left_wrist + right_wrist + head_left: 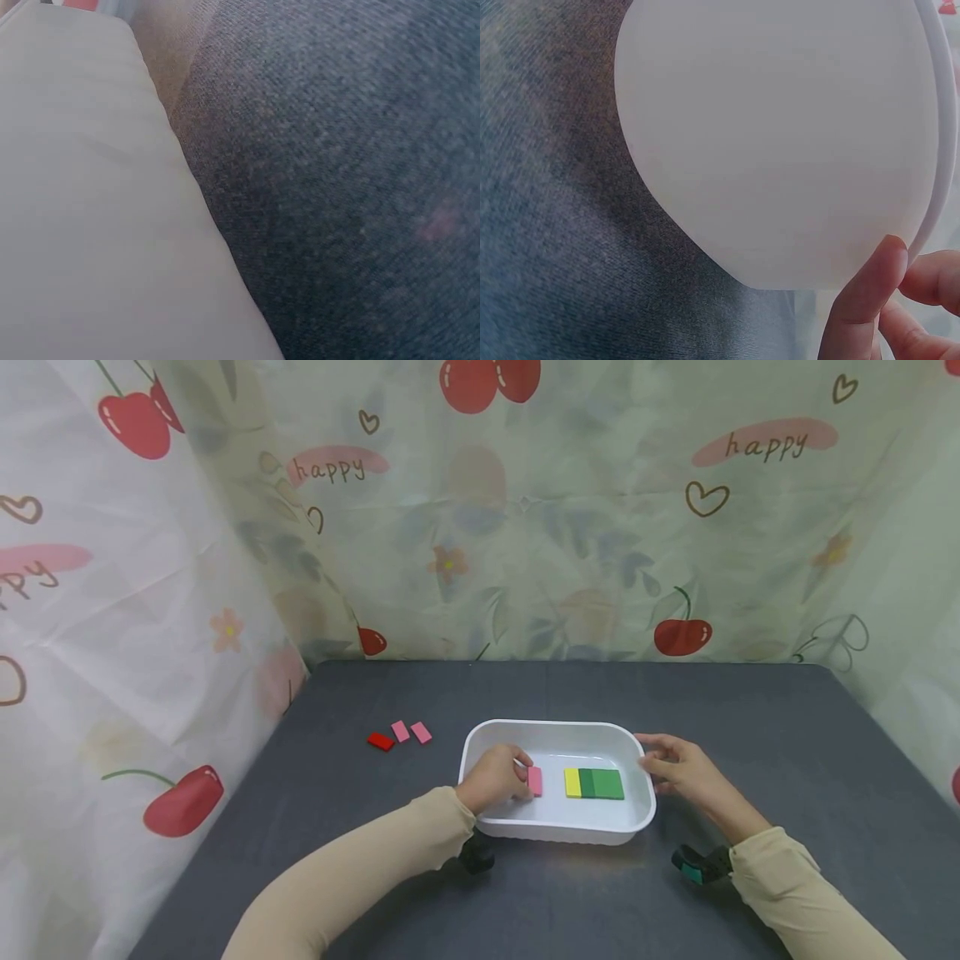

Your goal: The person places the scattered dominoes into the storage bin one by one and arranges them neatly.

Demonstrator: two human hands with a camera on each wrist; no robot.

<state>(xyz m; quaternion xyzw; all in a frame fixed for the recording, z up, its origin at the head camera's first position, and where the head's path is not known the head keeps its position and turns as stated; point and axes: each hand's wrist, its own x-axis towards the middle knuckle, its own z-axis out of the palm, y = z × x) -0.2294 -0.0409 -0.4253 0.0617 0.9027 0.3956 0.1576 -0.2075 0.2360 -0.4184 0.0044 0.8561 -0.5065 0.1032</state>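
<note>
A pale printed cloth point(570, 539) is hanging behind the dark grey tabletop point(757, 718); red cherries point(682, 639), orange flowers point(448, 565) and pink "happy" patches point(765, 442) are dotting the cloth.

Head view: from above the near side of the table point(570, 902), facing forward and down to the curtain point(525, 543) behind; the widest and farthest back.
Left wrist view: low and very near, the side of the tub point(105, 202) filling the left, the table the right.
Right wrist view: close up, facing the tub's end, turned so the rim point(946, 112) runs down the right edge.
Head and right wrist: share the right hand point(684, 770) at that end.
</note>
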